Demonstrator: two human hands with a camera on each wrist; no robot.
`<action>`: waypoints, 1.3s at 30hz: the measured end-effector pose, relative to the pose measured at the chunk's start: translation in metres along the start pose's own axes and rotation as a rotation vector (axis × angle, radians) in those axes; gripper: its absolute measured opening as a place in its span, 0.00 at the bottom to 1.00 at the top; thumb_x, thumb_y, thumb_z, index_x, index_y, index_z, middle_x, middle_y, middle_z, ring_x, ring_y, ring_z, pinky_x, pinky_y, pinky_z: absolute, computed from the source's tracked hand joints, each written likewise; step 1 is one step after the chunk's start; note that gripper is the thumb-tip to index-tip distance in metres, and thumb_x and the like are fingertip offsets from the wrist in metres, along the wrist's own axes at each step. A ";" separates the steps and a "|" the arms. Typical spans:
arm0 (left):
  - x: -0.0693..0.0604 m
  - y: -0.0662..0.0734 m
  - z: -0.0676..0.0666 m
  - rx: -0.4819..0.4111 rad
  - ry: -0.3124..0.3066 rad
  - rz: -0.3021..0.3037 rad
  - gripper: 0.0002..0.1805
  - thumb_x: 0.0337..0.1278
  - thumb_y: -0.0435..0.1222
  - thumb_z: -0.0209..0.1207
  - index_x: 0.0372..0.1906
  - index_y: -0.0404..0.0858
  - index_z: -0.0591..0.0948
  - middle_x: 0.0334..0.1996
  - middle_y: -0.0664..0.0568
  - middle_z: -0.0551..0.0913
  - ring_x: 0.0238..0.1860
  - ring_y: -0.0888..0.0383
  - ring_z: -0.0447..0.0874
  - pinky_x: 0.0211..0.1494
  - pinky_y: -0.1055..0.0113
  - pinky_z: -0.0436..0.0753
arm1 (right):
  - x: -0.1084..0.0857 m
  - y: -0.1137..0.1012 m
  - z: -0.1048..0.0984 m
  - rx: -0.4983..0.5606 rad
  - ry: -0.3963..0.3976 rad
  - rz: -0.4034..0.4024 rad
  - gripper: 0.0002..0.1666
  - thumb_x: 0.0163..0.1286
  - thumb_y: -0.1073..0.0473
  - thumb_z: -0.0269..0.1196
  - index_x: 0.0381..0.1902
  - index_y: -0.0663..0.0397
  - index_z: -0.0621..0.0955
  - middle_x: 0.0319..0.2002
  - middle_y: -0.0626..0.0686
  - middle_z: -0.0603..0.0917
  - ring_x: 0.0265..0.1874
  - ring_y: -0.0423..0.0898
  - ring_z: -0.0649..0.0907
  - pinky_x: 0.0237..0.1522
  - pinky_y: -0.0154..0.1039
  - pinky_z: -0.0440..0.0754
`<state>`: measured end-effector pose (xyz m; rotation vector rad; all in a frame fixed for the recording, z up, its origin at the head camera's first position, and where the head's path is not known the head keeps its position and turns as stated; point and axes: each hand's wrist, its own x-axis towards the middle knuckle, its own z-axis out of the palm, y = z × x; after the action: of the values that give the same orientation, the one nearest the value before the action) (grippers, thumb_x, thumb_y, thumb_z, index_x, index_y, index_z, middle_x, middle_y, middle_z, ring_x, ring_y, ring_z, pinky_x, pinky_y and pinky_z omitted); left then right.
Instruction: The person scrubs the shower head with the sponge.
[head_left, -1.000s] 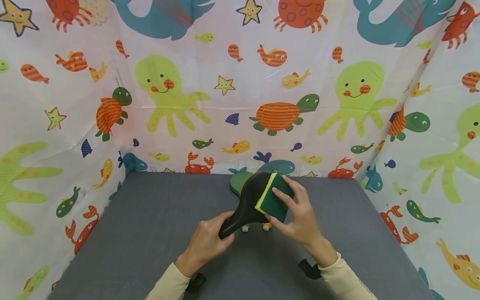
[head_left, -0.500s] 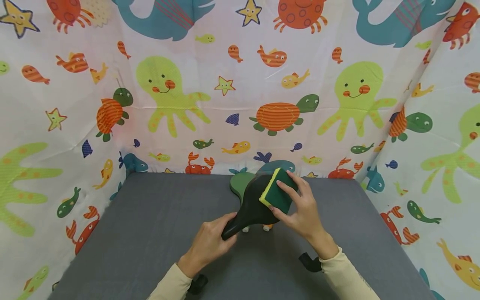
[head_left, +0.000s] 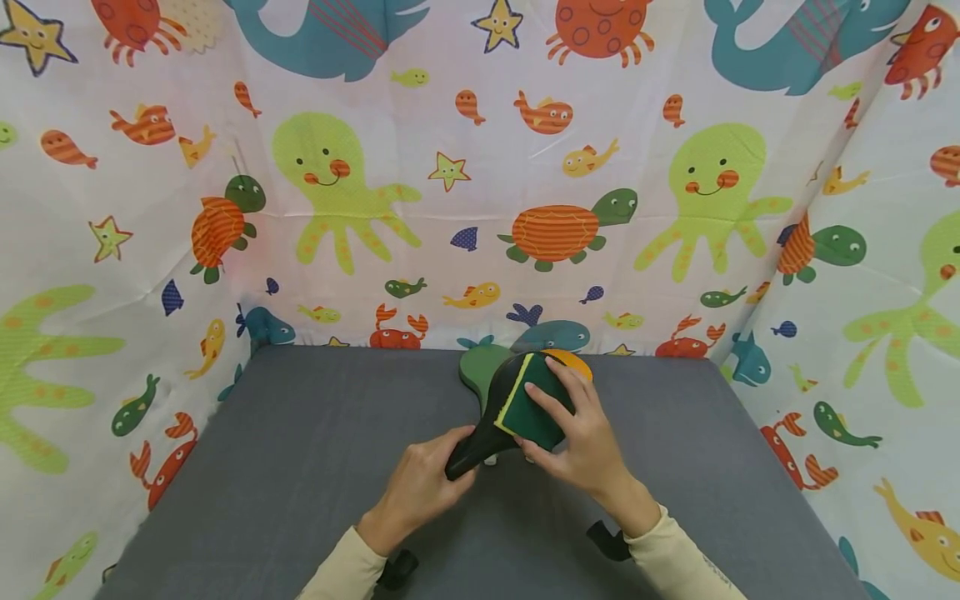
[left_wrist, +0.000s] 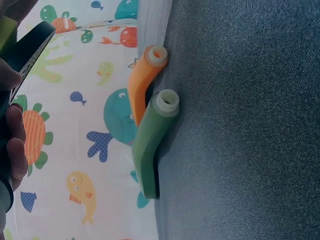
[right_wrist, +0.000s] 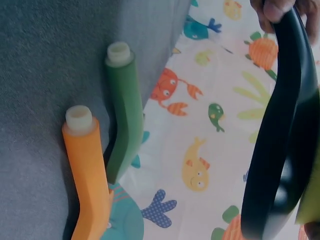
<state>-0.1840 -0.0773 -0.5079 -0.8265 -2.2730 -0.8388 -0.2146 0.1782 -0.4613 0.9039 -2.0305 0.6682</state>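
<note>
My left hand [head_left: 422, 485] grips the handle of a glossy black paddle-shaped thing [head_left: 477, 442], held tilted above the table. Its broad rounded head points up and to the right; its exact kind I cannot tell. My right hand [head_left: 588, 446] pinches a sponge [head_left: 534, 408], dark green on one face and yellow on the other, between thumb and fingers. The sponge lies against the head's upper face, yellow side down, and covers much of it. In the right wrist view the black thing [right_wrist: 280, 135] appears edge-on, with the yellow sponge layer [right_wrist: 311, 195] beside it.
Behind the hands, a green paddle-shaped thing [head_left: 478, 367] and an orange one [head_left: 576, 364] lie on the grey table [head_left: 337, 417]. Their whitish-tipped handles point toward me. A sea-animal printed curtain [head_left: 420, 208] encloses the back and sides.
My right hand and the sponge first shifted slightly up and right, then down and left across the black head. The orange thing now shows at the back. My left hand has barely moved.
</note>
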 end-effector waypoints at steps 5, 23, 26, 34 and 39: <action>0.001 0.002 0.000 -0.012 -0.006 -0.014 0.28 0.45 0.33 0.71 0.57 0.40 0.80 0.45 0.51 0.88 0.38 0.60 0.89 0.39 0.67 0.85 | 0.001 0.000 0.000 -0.004 -0.006 -0.030 0.37 0.64 0.31 0.58 0.62 0.47 0.79 0.68 0.63 0.70 0.64 0.61 0.71 0.49 0.62 0.81; 0.002 0.004 -0.001 0.008 -0.018 -0.074 0.28 0.46 0.35 0.71 0.57 0.42 0.79 0.44 0.52 0.88 0.35 0.61 0.88 0.36 0.67 0.84 | 0.017 0.000 0.004 -0.035 -0.072 0.052 0.38 0.62 0.31 0.62 0.63 0.45 0.78 0.70 0.61 0.68 0.66 0.61 0.69 0.53 0.61 0.80; 0.001 0.004 0.000 0.013 -0.026 -0.071 0.28 0.46 0.35 0.71 0.57 0.41 0.79 0.44 0.51 0.88 0.35 0.61 0.88 0.37 0.66 0.84 | 0.017 -0.003 0.005 -0.032 -0.106 0.010 0.37 0.61 0.33 0.63 0.63 0.45 0.78 0.71 0.61 0.67 0.66 0.60 0.69 0.53 0.59 0.80; 0.000 0.002 0.004 0.034 -0.010 -0.026 0.27 0.46 0.35 0.70 0.56 0.40 0.80 0.43 0.51 0.89 0.36 0.59 0.88 0.37 0.65 0.84 | 0.021 0.003 0.005 -0.038 -0.156 -0.031 0.38 0.60 0.33 0.64 0.64 0.44 0.78 0.70 0.61 0.68 0.66 0.60 0.70 0.52 0.56 0.83; 0.001 0.002 0.005 0.045 -0.025 -0.022 0.27 0.47 0.35 0.70 0.56 0.40 0.79 0.43 0.51 0.88 0.38 0.59 0.89 0.39 0.65 0.85 | 0.024 0.011 0.005 -0.065 -0.126 0.055 0.39 0.59 0.35 0.67 0.64 0.45 0.78 0.69 0.61 0.69 0.66 0.61 0.70 0.49 0.58 0.83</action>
<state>-0.1844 -0.0722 -0.5100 -0.7978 -2.3181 -0.7880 -0.2360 0.1722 -0.4457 0.8741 -2.1827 0.5846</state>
